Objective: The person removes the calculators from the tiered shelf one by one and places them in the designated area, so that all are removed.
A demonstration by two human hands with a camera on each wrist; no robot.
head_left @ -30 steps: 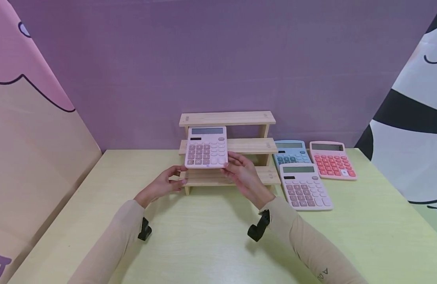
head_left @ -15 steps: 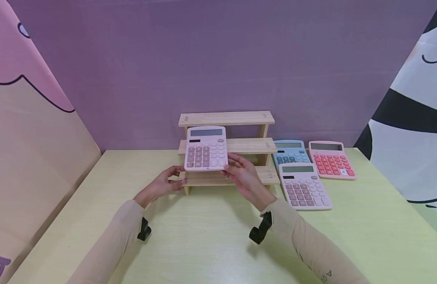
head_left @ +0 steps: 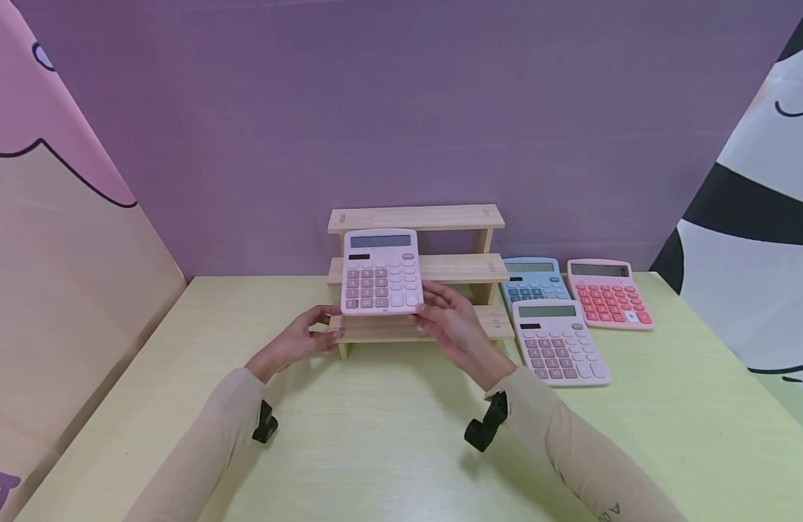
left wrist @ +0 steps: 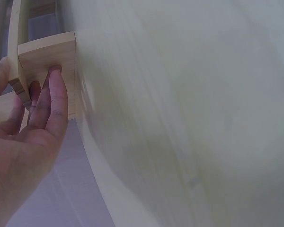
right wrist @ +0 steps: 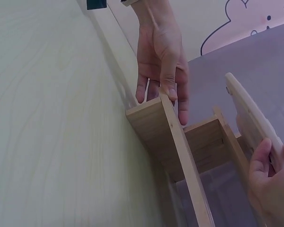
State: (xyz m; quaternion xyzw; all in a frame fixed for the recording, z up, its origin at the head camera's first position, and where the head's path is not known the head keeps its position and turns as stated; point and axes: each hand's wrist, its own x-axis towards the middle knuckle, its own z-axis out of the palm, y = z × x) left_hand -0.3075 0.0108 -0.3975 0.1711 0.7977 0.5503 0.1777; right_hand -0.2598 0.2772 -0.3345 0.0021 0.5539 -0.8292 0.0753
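Note:
A pale pink calculator (head_left: 380, 272) (right wrist: 253, 118) is held up, face toward me, in front of the left part of a three-step wooden rack (head_left: 450, 268) (right wrist: 156, 132) (left wrist: 47, 56). My right hand (head_left: 450, 322) (right wrist: 270, 184) grips the calculator by its lower right edge. My left hand (head_left: 306, 337) (left wrist: 33, 127) (right wrist: 161, 56) pinches the left end of the rack's lowest step, thumb on top and fingers against the side board. The calculator's bottom edge hangs just above the lowest step and covers part of the middle one.
To the right of the rack, three calculators lie flat on the pale yellow-green table (head_left: 375, 435): a blue one (head_left: 534, 279), a coral one (head_left: 610, 293) and a pink one (head_left: 561, 341). A purple backdrop stands close behind the rack.
The pink calculator has shifted slightly to the right and up in my right hand. My left hand has stayed on the rack's end.

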